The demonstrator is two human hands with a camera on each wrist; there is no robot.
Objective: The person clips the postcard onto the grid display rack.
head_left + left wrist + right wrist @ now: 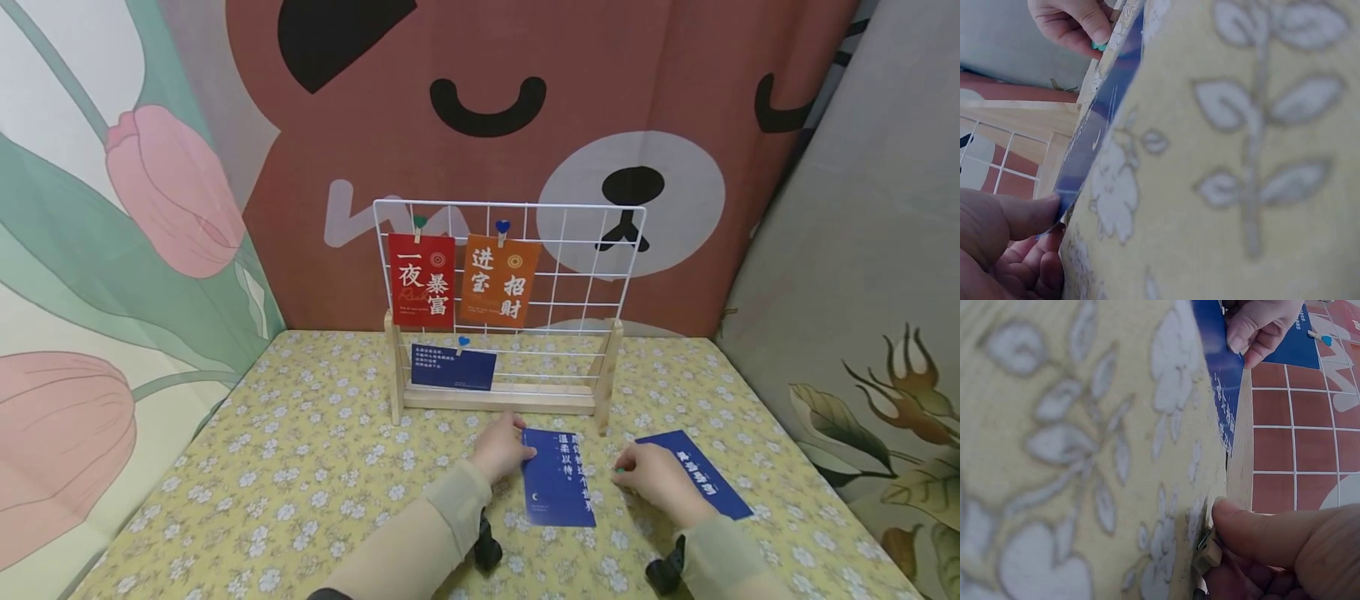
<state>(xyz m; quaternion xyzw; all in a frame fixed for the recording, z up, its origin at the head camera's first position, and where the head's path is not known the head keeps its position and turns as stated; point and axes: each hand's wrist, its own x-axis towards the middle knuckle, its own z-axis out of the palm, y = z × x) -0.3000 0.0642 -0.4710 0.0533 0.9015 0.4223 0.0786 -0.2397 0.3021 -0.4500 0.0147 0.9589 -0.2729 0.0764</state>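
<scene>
My left hand (501,448) pinches the left edge of a dark blue card (555,483) with white writing, thumb on top, close over the table. In the left wrist view the card (1100,119) shows nearly edge-on, tipped up at the thumb. Between thumb and fingers my right hand (654,477) holds a small wooden clothespin (1209,555). A green piece (1099,45) on it shows in the left wrist view. This hand is just right of the pinched card, and its wrist overlaps a second blue card (708,479) lying on the table.
Behind the hands stands a white wire grid (577,250) in a wooden base (502,400). Heart-topped clothespins hold a red card (420,283), an orange card (501,283) and a blue card (450,371) on it. A flowered cloth (285,467) covers the table; printed curtains hang around.
</scene>
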